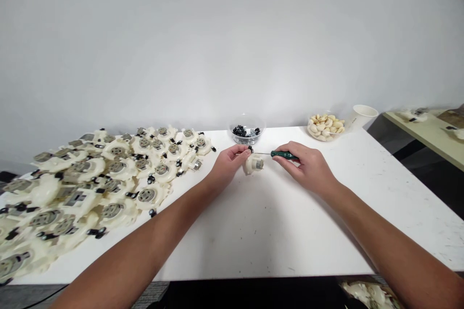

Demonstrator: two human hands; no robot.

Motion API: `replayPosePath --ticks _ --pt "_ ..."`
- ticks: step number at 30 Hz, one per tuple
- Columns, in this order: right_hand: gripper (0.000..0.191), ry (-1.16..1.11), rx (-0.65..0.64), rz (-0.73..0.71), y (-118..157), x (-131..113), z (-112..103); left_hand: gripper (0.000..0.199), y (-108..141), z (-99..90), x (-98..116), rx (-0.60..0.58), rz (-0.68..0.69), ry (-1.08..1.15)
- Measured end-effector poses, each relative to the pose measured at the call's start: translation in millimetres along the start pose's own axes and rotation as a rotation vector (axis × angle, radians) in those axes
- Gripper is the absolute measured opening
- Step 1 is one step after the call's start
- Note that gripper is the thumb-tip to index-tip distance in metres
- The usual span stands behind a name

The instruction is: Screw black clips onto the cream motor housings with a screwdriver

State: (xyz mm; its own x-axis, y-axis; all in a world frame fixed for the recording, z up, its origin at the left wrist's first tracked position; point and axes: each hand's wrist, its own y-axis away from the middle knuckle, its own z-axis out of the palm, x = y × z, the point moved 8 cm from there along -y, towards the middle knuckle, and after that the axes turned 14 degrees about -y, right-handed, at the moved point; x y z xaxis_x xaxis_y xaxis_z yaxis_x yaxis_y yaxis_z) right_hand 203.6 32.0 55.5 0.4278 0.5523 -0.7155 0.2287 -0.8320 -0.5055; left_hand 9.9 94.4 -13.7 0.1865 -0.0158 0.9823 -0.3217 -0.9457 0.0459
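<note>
My left hand (228, 164) grips a small cream plastic housing (250, 165) with a round metal motor end (258, 164) facing right. A small black part (250, 149) sits at the housing's top, by my left fingertips. My right hand (306, 166) is shut on a green-handled screwdriver (283, 155). Its thin shaft points left, and its tip reaches my left hand and the black part. The contact point at the tip is too small to make out. Both hands are raised just above the white table (261, 231).
A large heap of similar cream housings with black parts (112, 178) covers the table's left side. Along the back edge stand a glass bowl of black parts and metal pieces (246, 131), a glass bowl of cream pieces (325, 127) and a white paper cup (365, 116). Another table (427, 135) stands at right.
</note>
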Motion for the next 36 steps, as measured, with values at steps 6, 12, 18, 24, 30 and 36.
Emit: replayPosePath --ticks 6,12,18,24,30,36 --pt "0.014 -0.011 0.010 -0.011 -0.3 -1.7 -1.1 0.032 -0.8 0.5 -0.6 -0.024 0.001 0.008" --pt "0.012 -0.028 0.010 -0.016 -1.1 -2.9 0.8 0.032 -1.2 -0.2 -1.6 -0.017 0.001 0.019" --pt "0.011 -0.042 -0.001 -0.020 -0.3 -4.0 1.5 0.031 -2.5 -0.6 -2.6 -0.005 0.005 0.022" --pt "0.011 -0.027 0.000 -0.023 -0.7 -5.5 -0.7 0.034 -2.3 1.4 -3.2 -0.017 -0.007 0.025" --pt "0.011 -0.028 0.004 -0.020 -0.8 -4.6 -1.6 0.034 -2.6 0.5 -2.4 -0.010 0.000 -0.003" --pt "0.012 -0.030 0.009 -0.013 -1.8 -3.1 -2.3 0.033 -4.2 -0.9 -3.6 0.001 -0.013 0.016"
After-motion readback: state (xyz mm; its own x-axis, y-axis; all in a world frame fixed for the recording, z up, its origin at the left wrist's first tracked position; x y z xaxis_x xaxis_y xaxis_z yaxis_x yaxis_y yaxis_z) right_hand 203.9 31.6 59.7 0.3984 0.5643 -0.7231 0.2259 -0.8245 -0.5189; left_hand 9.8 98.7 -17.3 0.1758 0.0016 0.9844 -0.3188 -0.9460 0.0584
